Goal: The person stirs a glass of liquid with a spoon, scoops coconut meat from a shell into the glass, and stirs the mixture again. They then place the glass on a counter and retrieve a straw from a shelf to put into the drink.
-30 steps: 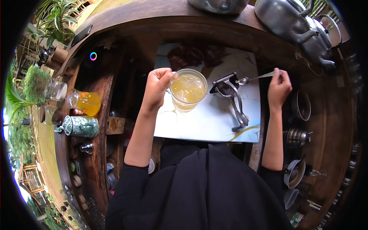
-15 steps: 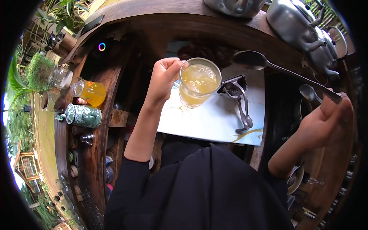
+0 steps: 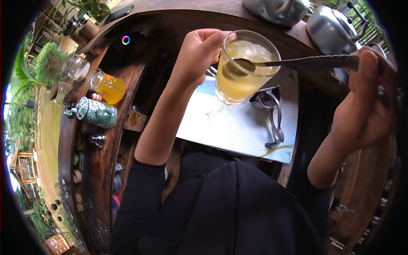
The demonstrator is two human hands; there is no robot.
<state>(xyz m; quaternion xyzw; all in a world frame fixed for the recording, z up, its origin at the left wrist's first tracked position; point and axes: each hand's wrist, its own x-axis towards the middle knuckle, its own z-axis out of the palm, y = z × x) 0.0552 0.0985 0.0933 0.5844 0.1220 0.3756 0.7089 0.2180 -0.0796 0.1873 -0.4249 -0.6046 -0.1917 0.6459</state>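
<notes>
My left hand [image 3: 199, 55] is wrapped round the handle of a glass mug [image 3: 225, 91] holding cloudy yellow drink and ice. The mug is raised above a white marbled board and tilted a little. My right hand [image 3: 361, 102] grips the end of a long metal spoon [image 3: 301, 62]. The spoon's bowl overlaps the mug's mouth, at the drink's surface. The bowl of a smaller spoon [image 3: 340, 75] shows beside the right fingers, its handle hidden by the hand. Below the mug, a metal citrus squeezer [image 3: 274, 114] lies on the board [image 3: 229, 131].
Along the left counter stand a jug of orange drink [image 3: 108, 87], a green speckled enamel pot [image 3: 97, 112] and a glass jar [image 3: 76, 67]. Metal kettles [image 3: 331, 27] sit on the ledge at the upper right. A phone [image 3: 119, 13] lies on the ledge at the upper left.
My right hand has risen and brought the long spoon's bowl left and down to the mug's mouth. The mug has moved up and right in my left hand.
</notes>
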